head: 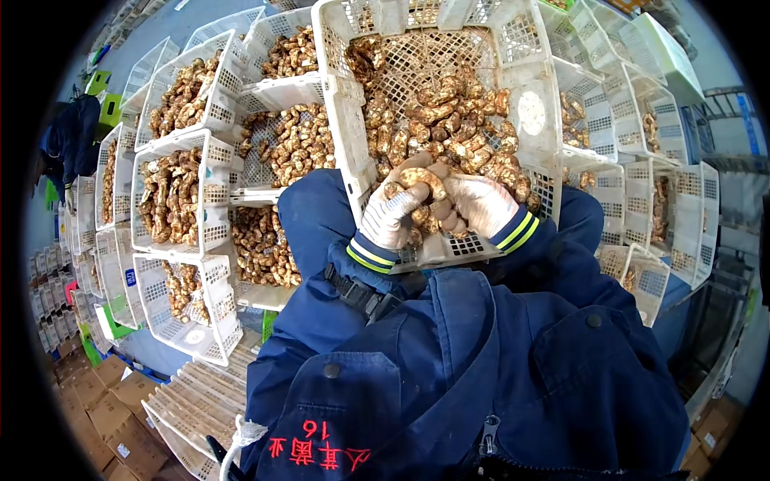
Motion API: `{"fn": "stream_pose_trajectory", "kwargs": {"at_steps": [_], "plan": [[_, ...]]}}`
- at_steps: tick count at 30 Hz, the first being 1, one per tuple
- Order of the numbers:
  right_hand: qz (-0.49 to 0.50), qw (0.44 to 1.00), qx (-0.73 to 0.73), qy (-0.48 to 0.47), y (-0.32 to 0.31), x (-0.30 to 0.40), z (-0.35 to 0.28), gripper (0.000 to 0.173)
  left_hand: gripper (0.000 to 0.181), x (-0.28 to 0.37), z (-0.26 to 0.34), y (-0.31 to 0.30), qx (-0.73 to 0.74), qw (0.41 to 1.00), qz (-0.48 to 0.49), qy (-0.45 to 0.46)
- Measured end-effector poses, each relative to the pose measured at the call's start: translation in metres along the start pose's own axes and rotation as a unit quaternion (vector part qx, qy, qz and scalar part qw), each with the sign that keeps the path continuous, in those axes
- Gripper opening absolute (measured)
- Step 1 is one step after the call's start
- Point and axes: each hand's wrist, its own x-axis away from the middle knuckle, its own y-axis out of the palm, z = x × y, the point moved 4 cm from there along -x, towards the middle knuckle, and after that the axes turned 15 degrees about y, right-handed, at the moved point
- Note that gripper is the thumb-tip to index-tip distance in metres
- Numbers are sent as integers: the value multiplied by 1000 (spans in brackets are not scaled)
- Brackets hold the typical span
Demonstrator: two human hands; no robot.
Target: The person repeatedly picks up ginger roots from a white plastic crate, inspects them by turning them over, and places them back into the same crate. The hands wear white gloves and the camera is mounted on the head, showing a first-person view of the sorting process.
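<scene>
A large white plastic crate stands tilted before me, over my knees, with many brown and cream mushrooms heaped on its mesh floor. Both of my hands wear pale fabric gloves with darker fingers. At the crate's near side, my left hand is closed around a curved mushroom, its thumb lying across it. My right hand is close beside, its fingertips bent over mushrooms just below that one; whether it grips one is hard to tell.
White perforated crates with sorted mushrooms stand on the left and on the right. Stacked flat crates lie lower left, near cardboard boxes. Another person in dark clothing is at the far left.
</scene>
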Motion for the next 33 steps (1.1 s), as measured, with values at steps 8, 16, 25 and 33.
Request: {"fn": "stream_pose_trajectory", "kwargs": {"at_steps": [8,16,25,33], "plan": [[326,789,505,-130,-22,25,-78,24,47,-1,7,-24,-125,989,49,58],[383,469,781,-151,-55,-42,-143,41,37,4,9,-11,-130,991,12,2],[438,325,828,-134,-59,-77,-137,25,36,1,-8,-31,-12,996,34,-82],[430,378,816,-74,-54,-54,-134,26,39,14,-1,-23,-193,971,6,-138]]}}
